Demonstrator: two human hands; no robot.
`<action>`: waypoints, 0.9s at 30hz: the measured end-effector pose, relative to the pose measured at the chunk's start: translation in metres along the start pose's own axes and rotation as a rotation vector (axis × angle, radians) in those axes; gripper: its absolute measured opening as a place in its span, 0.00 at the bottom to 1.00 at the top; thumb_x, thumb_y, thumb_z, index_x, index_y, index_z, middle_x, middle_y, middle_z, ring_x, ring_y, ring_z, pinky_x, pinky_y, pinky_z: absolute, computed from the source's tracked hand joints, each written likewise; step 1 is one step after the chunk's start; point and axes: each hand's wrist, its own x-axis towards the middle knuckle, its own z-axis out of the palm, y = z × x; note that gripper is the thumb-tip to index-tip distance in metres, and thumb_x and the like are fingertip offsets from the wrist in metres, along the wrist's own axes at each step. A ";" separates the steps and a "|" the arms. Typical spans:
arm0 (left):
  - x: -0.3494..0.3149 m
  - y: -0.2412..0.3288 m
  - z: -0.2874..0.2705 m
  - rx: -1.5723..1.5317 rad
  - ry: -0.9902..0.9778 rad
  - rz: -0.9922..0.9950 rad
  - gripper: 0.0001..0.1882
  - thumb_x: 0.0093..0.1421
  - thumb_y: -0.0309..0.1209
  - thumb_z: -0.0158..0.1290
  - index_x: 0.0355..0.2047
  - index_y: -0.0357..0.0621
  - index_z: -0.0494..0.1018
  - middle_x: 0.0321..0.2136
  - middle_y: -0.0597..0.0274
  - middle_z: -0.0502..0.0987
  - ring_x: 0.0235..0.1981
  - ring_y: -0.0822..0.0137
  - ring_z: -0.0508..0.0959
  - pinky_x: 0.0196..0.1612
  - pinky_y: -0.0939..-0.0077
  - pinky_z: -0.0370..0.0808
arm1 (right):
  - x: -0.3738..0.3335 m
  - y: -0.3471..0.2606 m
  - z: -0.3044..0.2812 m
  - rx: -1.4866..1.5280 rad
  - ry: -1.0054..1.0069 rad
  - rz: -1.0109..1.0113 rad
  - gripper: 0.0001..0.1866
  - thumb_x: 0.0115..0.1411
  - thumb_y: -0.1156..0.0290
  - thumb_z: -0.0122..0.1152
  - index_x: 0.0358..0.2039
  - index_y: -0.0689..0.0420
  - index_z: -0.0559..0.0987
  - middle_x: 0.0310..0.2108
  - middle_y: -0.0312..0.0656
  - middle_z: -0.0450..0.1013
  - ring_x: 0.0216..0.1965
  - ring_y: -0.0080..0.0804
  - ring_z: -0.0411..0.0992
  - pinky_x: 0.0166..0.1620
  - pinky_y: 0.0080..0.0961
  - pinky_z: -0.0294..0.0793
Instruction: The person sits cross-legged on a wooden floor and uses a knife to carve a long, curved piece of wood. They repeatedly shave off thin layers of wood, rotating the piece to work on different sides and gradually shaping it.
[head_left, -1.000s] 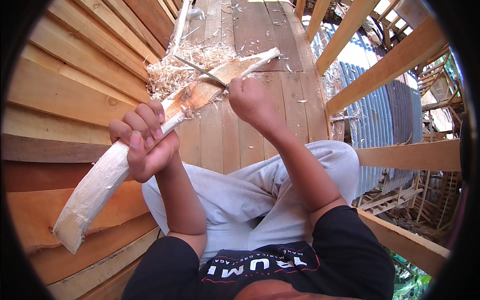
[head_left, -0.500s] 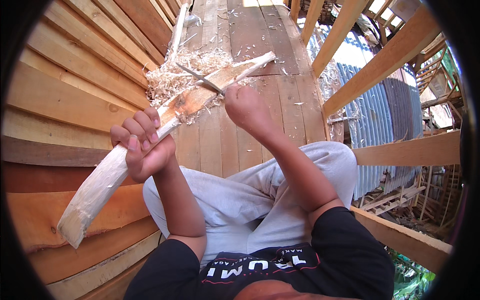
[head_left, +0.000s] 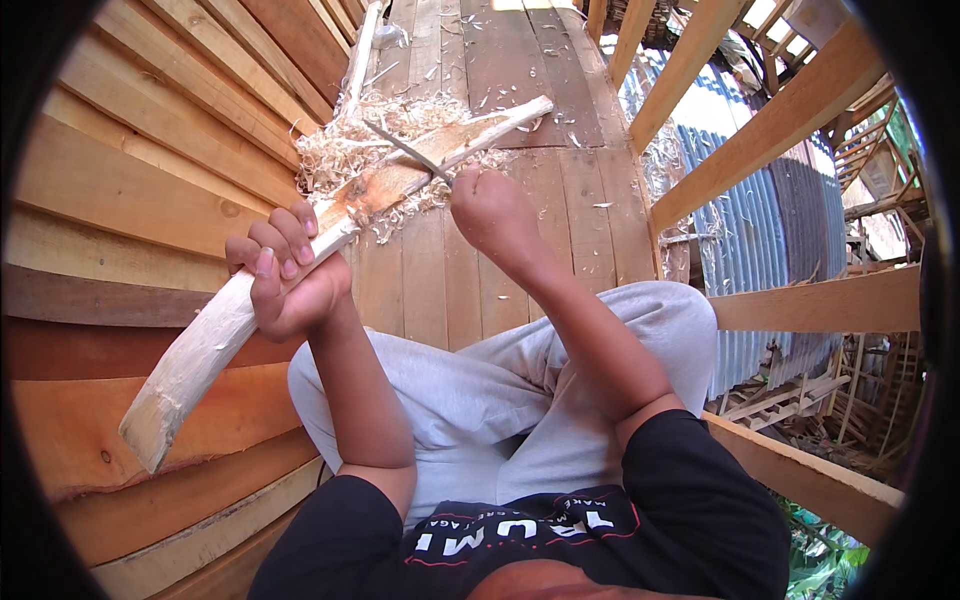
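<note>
We grip wood (head_left: 195, 350) in the left hand (head_left: 300, 285) and a knife (head_left: 405, 148) in the right hand (head_left: 492, 212), paring apparently partial, a brown patch (head_left: 385, 187) remaining between.

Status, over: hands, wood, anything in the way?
Left hand gripping wood. Right hand closed on knife, blade across wood. Shavings heaped beside wood; no obstruction seen at blade.

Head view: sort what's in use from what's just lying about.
In use:
- pale wooden piece, in the left hand
- knife, its blade across the piece, in the right hand

Lying about:
- wood shavings, heaped on the floorboards
- pale wooden strip, near the plank wall
</note>
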 end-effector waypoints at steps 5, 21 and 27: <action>-0.002 0.005 0.013 0.050 -0.020 -0.003 0.10 0.47 0.29 0.45 0.19 0.56 0.55 0.12 0.74 0.54 0.17 0.76 0.58 0.33 0.72 0.60 | 0.028 0.020 -0.020 0.049 -0.081 0.053 0.29 0.63 0.57 0.34 0.26 0.67 0.80 0.30 0.66 0.74 0.36 0.64 0.74 0.45 0.52 0.71; -0.002 0.013 0.016 0.017 0.082 0.011 0.09 0.47 0.28 0.45 0.19 0.53 0.54 0.11 0.72 0.54 0.16 0.76 0.57 0.31 0.70 0.61 | 0.037 0.039 -0.008 0.029 0.063 0.019 0.30 0.63 0.57 0.33 0.26 0.68 0.80 0.28 0.64 0.75 0.35 0.64 0.74 0.46 0.52 0.71; 0.000 0.015 0.003 0.024 0.097 0.017 0.09 0.48 0.29 0.45 0.19 0.53 0.55 0.11 0.72 0.54 0.16 0.76 0.57 0.32 0.70 0.60 | 0.005 -0.003 -0.003 -0.030 -0.051 -0.014 0.31 0.63 0.56 0.33 0.28 0.69 0.80 0.30 0.63 0.75 0.36 0.61 0.75 0.44 0.51 0.72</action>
